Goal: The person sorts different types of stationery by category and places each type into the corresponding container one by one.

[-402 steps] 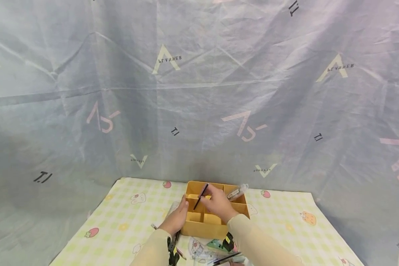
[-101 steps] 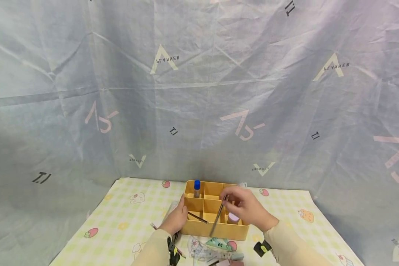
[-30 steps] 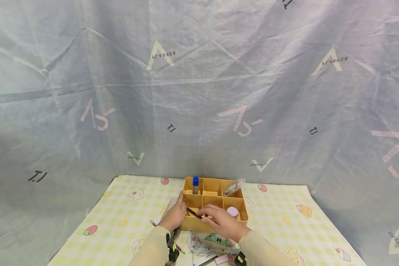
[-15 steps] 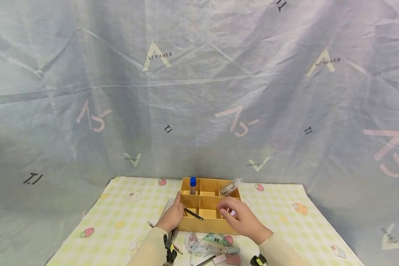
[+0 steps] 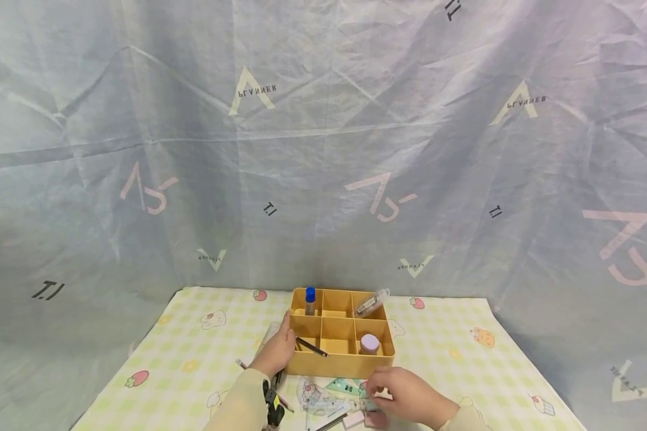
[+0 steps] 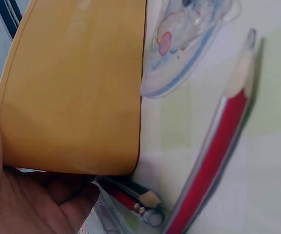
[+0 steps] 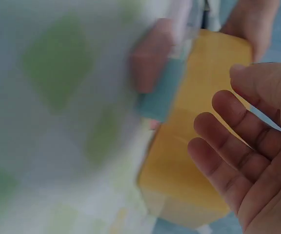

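A yellow six-compartment organizer box (image 5: 339, 364) stands on the table. My left hand (image 5: 276, 352) grips its left end, thumb at the wall in the left wrist view and fingers behind the edge. My right hand (image 5: 404, 395), fingers loosely bent and holding nothing, is just off the box's front right, over the erasers. Dark pencils (image 5: 311, 347) lean over the front-left compartment's rim. A blue-capped glue stick (image 5: 310, 301) stands at back left, a clear-cased item (image 5: 373, 303) leans at back right, and a lilac-lidded round container (image 5: 369, 343) sits at front right.
Before the box lie clear rulers (image 5: 318, 401), a green set square (image 5: 346, 387), a dark pencil (image 5: 331, 422), a pale pink eraser (image 5: 354, 419) and a darker pink one (image 5: 376, 418). A red pencil (image 6: 218, 146) lies left. A grey curtain (image 5: 323, 239) hangs behind.
The glue stick, lilac-lidded container and dark pencils have come into the box. My right hand has left the front-left compartment, passed right and come down before the box. My left hand keeps its place.
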### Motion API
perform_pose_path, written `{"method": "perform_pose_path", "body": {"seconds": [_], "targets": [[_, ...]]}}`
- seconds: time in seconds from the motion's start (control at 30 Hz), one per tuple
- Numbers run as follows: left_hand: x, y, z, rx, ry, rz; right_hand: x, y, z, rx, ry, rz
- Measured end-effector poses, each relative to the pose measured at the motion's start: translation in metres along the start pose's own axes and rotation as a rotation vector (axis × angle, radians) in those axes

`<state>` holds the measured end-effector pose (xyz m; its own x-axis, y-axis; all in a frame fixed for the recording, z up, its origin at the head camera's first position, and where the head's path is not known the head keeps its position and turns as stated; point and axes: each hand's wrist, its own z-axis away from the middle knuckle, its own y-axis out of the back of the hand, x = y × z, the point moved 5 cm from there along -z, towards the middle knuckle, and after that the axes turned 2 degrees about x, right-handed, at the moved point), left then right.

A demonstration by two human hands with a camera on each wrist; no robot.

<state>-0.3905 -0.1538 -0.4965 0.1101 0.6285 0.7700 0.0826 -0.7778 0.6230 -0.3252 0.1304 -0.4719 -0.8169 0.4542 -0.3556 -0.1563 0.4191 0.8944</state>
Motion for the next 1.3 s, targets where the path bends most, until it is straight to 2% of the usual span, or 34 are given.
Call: {"method": "perform_pose_path", "body": {"seconds": [0.23,0.43,0.6,0.77,0.97,1.07,1.2,1.3], "targets": [[0.000,0.001,0.000,-0.009,0.011,0.007,0.016,-0.019,0.006,-0.057,-0.014,-0.047],[0.000,0.001,-0.001,-0.017,0.010,0.015,0.019,-0.019,0.005,-0.043,0.030,-0.030],[0.001,0.001,-0.001,-0.017,0.001,0.015,0.012,-0.002,-0.005,-0.002,0.091,-0.037],[-0.001,0.001,0.001,-0.020,0.003,0.022,0.005,0.024,-0.020,0.012,0.113,-0.109],[-0.002,-0.001,-0.001,-0.028,-0.010,0.014,0.016,0.052,-0.045,0.047,0.051,-0.108],[-0.003,-0.001,-0.002,-0.036,-0.005,0.025,0.026,0.063,-0.062,0.079,0.021,-0.064],[-0.004,-0.001,-0.003,-0.026,0.000,0.027,0.038,0.070,-0.086,0.113,-0.018,0.013],[-0.003,-0.001,0.000,-0.017,-0.001,0.029,0.046,0.070,-0.100,0.114,-0.078,0.047]]}}
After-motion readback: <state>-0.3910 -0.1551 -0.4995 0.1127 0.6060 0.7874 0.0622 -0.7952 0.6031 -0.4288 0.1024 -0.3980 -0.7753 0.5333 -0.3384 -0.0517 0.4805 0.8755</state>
